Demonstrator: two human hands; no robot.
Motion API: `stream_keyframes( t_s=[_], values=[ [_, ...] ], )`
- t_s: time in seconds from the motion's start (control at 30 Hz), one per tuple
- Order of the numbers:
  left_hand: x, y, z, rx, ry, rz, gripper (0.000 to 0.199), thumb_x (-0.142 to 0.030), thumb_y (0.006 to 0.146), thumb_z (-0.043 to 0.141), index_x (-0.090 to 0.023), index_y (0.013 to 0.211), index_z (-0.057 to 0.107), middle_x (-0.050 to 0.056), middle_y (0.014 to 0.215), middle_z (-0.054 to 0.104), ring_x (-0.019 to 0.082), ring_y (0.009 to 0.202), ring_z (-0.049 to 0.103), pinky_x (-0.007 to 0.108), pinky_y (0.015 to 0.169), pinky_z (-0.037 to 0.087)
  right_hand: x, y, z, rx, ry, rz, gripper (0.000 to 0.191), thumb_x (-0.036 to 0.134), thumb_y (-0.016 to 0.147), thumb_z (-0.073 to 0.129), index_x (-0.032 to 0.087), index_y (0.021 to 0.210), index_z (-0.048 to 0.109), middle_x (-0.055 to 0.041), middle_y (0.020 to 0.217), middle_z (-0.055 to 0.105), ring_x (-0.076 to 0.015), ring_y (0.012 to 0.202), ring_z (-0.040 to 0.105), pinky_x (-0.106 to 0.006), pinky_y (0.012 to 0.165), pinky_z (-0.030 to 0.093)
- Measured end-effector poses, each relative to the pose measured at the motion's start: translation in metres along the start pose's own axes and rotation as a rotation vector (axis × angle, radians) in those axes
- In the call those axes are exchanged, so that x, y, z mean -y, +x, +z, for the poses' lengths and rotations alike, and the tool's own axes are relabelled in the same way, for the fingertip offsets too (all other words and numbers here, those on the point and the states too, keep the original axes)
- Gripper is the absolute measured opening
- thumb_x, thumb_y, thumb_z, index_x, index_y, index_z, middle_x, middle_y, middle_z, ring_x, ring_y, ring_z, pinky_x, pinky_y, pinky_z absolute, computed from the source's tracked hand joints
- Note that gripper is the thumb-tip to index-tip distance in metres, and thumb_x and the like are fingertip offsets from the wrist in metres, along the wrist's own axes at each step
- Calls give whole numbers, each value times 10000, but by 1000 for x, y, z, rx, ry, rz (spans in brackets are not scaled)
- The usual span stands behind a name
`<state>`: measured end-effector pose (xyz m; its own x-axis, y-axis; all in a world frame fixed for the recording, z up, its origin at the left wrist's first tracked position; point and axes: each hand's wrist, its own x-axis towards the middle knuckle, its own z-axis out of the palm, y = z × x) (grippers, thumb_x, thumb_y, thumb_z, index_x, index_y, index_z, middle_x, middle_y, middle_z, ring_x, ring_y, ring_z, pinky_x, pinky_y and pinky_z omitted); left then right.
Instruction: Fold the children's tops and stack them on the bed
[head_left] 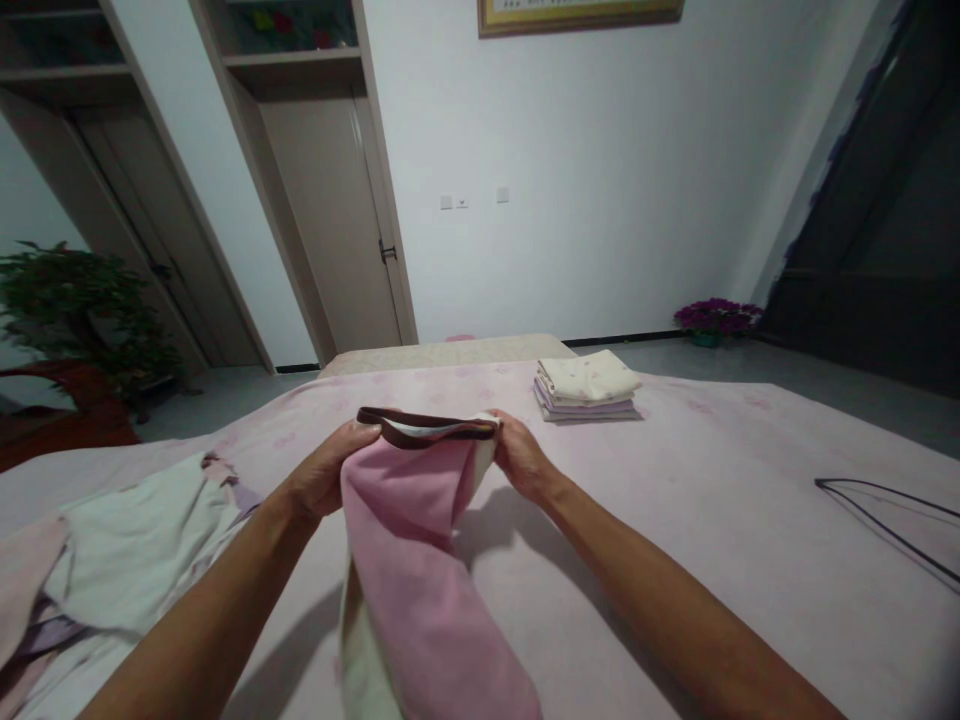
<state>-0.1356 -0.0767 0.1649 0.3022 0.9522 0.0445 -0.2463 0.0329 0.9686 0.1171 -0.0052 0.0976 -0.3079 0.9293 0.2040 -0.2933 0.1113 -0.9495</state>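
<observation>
A pink and cream garment (420,540) with a dark brown edge band hangs above the bed, its lower part falling toward me. My left hand (330,468) is closed on the left end of the banded edge. At the right end of that edge, my right hand (519,455) grips the cloth. The band is stretched between both hands, and a pale inside shows in its opening. The garment's bottom runs out of the frame.
A folded stack of cloths (589,388) sits at the bed's far side. Loose garments (142,540) lie in a heap at the left. A black cable (885,510) rests on the pink sheet (720,480) at the right. Plants stand beyond the bed.
</observation>
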Motion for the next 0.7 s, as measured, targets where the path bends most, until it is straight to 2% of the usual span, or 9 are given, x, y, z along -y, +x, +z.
stream_keyframes(
  t_s=[0.07, 0.1, 0.23, 0.33, 0.4, 0.47, 0.53, 0.6, 0.7],
  values=[
    [7, -3, -10, 53, 115, -82, 424, -342, 675, 812, -128, 1031, 729, 100, 913, 760, 249, 786, 702, 308, 725, 545, 26, 2, -15, -196, -139, -103, 305, 470, 779, 625, 222, 957, 632, -5, 805, 668, -171, 720, 586, -264, 655, 457],
    [14, -5, -14, 61, 195, -116, 429, -313, 663, 818, -134, 1041, 723, 91, 925, 756, 239, 784, 697, 293, 712, 537, 40, 2, -22, -227, -231, -156, 275, 455, 774, 631, 222, 919, 636, 4, 777, 658, -164, 698, 576, -256, 635, 446],
    [54, -7, -24, 12, 505, -153, 267, -197, 623, 766, -140, 881, 726, 30, 822, 738, 229, 756, 672, 263, 675, 502, 91, -9, -41, -209, -562, -418, 189, 356, 791, 605, 200, 843, 697, -5, 836, 698, -170, 781, 614, -263, 715, 465],
    [82, -10, -22, -54, 522, -124, 167, -252, 661, 726, -156, 795, 700, 16, 763, 721, 244, 735, 669, 280, 664, 502, 114, -26, -51, -246, -765, -525, 210, 292, 804, 560, 204, 884, 734, -20, 915, 736, -192, 860, 648, -290, 781, 481],
    [89, -16, -18, -132, 464, -94, 201, -327, 712, 716, -164, 823, 681, 15, 764, 713, 231, 703, 661, 280, 644, 501, 124, -41, -60, -307, -894, -555, 236, 259, 810, 547, 221, 930, 747, -16, 954, 748, -200, 890, 662, -301, 801, 484],
    [82, -25, -12, -224, 399, -45, 254, -387, 747, 716, -171, 872, 665, 5, 756, 696, 210, 682, 650, 271, 631, 502, 133, -57, -68, -344, -1007, -557, 245, 248, 818, 555, 247, 959, 756, -6, 973, 754, -203, 892, 671, -298, 788, 487],
    [64, -37, -6, -274, 334, 7, 289, -416, 753, 737, -181, 900, 655, -6, 743, 677, 193, 679, 643, 257, 625, 506, 144, -74, -75, -371, -1054, -551, 215, 281, 835, 577, 257, 942, 761, -8, 956, 755, -205, 861, 674, -286, 731, 492],
    [37, -52, 0, -283, 285, 29, 316, -420, 724, 781, -188, 893, 649, -13, 710, 660, 171, 628, 623, 233, 573, 495, 157, -92, -78, -407, -1009, -525, 199, 362, 855, 607, 240, 902, 757, -28, 885, 749, -200, 768, 664, -271, 624, 484],
    [-8, -79, 9, -334, 213, -4, 371, -412, 643, 842, -197, 872, 646, -9, 647, 656, 152, 485, 572, 219, 440, 443, 181, -115, -78, -442, -844, -426, 283, 494, 859, 654, 225, 886, 736, -36, 696, 694, -164, 531, 576, -250, 430, 404]
  ],
)
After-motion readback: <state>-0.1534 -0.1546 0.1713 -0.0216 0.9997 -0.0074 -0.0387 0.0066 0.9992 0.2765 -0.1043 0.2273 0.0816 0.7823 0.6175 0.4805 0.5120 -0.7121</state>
